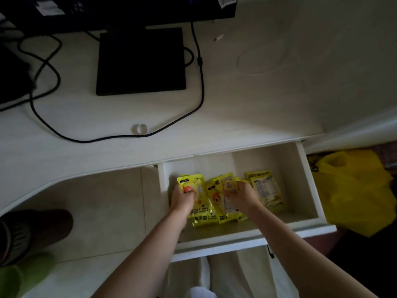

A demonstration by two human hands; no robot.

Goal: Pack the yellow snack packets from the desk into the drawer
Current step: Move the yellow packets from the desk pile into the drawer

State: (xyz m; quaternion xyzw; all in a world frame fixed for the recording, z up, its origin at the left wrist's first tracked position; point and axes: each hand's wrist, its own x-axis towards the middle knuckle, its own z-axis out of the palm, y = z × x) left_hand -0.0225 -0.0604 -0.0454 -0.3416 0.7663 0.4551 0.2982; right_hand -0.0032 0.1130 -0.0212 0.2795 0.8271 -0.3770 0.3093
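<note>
The white drawer [309,181] stands pulled out from under the desk [236,108]. Several yellow snack packets [204,214] lie inside it, at its left and middle. Both my hands are down in the drawer. My left hand [182,198] grips a packet with an orange picture [191,181] at the drawer's left. My right hand [242,194] holds the top of a packet in the middle [227,186]. One more packet [268,190] lies flat to the right, untouched. No yellow packets show on the desk top.
On the desk are a black monitor base [141,61], black cables [199,82] and a small clear ring [139,128]. A yellow plastic bag [354,190] sits right of the drawer. A dark stool [36,231] and a green slipper [12,278] are on the floor left.
</note>
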